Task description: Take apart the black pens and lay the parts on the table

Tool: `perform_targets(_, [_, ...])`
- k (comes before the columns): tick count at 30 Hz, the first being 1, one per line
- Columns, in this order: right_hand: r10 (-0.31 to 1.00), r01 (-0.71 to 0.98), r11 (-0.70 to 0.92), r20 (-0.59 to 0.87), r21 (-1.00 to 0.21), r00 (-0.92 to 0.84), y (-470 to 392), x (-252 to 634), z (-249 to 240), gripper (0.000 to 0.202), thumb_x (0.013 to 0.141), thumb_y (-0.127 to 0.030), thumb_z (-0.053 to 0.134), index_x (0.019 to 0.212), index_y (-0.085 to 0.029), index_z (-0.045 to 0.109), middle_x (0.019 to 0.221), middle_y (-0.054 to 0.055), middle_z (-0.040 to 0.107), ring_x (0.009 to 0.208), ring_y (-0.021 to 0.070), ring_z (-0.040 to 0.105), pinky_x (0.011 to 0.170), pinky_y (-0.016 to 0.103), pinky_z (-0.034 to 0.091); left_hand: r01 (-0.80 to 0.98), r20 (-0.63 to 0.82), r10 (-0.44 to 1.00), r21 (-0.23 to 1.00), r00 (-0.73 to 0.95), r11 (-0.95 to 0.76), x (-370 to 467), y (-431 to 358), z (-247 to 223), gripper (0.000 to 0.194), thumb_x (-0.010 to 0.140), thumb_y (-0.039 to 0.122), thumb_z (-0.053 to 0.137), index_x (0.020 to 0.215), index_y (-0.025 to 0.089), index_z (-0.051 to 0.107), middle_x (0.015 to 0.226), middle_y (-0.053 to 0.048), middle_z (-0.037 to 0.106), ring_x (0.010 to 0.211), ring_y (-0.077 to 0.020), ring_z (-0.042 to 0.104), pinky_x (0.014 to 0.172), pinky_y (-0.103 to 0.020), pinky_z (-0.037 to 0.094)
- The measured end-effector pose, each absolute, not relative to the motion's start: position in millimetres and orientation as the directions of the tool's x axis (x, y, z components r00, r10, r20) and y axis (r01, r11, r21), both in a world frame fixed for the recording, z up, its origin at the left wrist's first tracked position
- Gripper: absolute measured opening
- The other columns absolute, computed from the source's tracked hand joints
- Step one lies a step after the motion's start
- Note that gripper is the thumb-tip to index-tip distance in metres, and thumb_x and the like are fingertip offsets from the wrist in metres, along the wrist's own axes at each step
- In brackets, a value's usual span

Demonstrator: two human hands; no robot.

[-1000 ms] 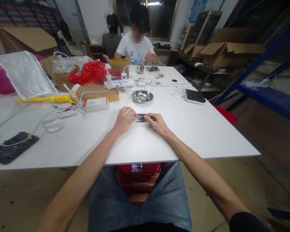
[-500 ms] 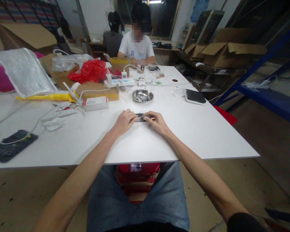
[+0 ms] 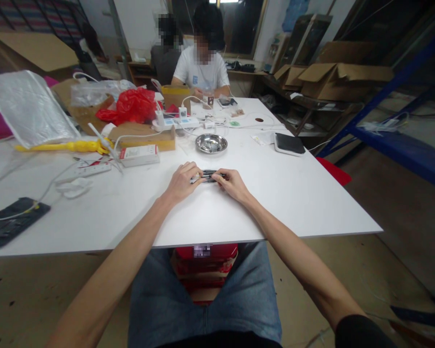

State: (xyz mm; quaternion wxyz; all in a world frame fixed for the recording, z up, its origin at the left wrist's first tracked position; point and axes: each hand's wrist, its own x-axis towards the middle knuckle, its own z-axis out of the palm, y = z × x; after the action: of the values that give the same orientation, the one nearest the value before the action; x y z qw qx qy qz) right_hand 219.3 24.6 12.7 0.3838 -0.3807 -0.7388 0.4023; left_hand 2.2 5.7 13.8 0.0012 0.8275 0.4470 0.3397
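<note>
A small bundle of dark, slim pen-like sticks [image 3: 208, 176] lies crosswise between my two hands, just above or on the white table [image 3: 210, 217]. My left hand [image 3: 183, 181] closes round the left end, thumb along the near side. On the right end, my right hand [image 3: 232, 182] pinches with thumb and fingertips. Fingers cover both ends, so the exact kind and number cannot be made out. Beyond my hands stands a shiny round metal bowl [image 3: 217, 149] with a few small dark pieces in it.
Left of the bowl are a small white-and-red box [image 3: 139, 154], a cardboard tray [image 3: 155, 137], a power strip [image 3: 176, 123] with cables and a red plastic bag [image 3: 134, 106]. A black-topped device [image 3: 289, 144] lies to the right. A person in a white shirt [image 3: 203, 72] sits opposite.
My view has shifted slightly, so the scene sits a little further left. Between my fingers the dark sticks show more plainly, and both hands keep their grip.
</note>
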Motion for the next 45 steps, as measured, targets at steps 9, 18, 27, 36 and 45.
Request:
perform_targets(9, [0.892, 0.35, 0.357, 0.204, -0.866, -0.404, 22, 217, 13, 0.067, 0.094, -0.07, 0.043, 0.054, -0.018, 0.055, 0.047, -0.002, 0.039, 0.053, 0.0122, 0.038, 0.054, 0.028, 0.027, 0.761, 0.551, 0.743, 0.271, 0.379, -0.589, 5, 2, 16, 0.01, 0.094, 0.032, 0.063, 0.091, 0.022, 0.064, 0.092, -0.004, 0.063, 0.092, -0.0224, 0.057, 0.084, -0.037, 0.044])
perform_targets(18, [0.864, 0.215, 0.404, 0.294, -0.889, -0.408, 21, 214, 14, 0.044, 0.09, -0.062, 0.056, 0.08, -0.019, 0.06, 0.065, -0.002, 0.051, 0.063, 0.0142, 0.044, 0.059, 0.026, 0.034, 0.767, 0.543, 0.755, 0.281, 0.369, -0.577, 2, 1, 13, 0.02, 0.099, 0.035, 0.056, 0.09, 0.021, 0.066, 0.093, -0.005, 0.066, 0.093, -0.0218, 0.058, 0.084, -0.038, 0.042])
perform_targets(27, [0.885, 0.339, 0.403, 0.268, -0.85, -0.38, 22, 214, 11, 0.057, 0.096, -0.061, 0.046, 0.059, -0.018, 0.051, 0.056, -0.003, 0.04, 0.058, 0.0124, 0.037, 0.059, 0.028, 0.027, 0.792, 0.586, 0.725, 0.216, 0.362, -0.571, 5, -1, 18, 0.02, 0.098, 0.035, 0.058, 0.088, 0.021, 0.068, 0.091, -0.006, 0.068, 0.094, -0.0242, 0.057, 0.083, -0.042, 0.041])
perform_targets(36, [0.705, 0.418, 0.704, 0.492, -0.574, -0.511, 30, 221, 6, 0.043, 0.098, -0.055, 0.054, 0.078, -0.019, 0.069, 0.088, 0.006, 0.062, 0.09, 0.0213, 0.052, 0.086, 0.036, 0.041, 0.806, 0.556, 0.754, 0.232, 0.349, -0.544, 7, -19, 4, 0.011, 0.085, 0.027, 0.073, 0.085, 0.021, 0.063, 0.105, -0.005, 0.063, 0.101, -0.0235, 0.055, 0.088, -0.04, 0.043])
perform_targets(45, [0.68, 0.472, 0.731, 0.473, -0.493, -0.56, 35, 223, -3, 0.027, 0.088, -0.048, 0.072, 0.089, -0.021, 0.074, 0.117, 0.009, 0.058, 0.112, 0.0267, 0.047, 0.106, 0.045, 0.037, 0.798, 0.471, 0.833, 0.361, 0.29, -0.482, 4, -23, 10, 0.013, 0.078, 0.022, 0.077, 0.082, 0.021, 0.064, 0.131, -0.007, 0.054, 0.123, -0.0282, 0.049, 0.104, -0.046, 0.041])
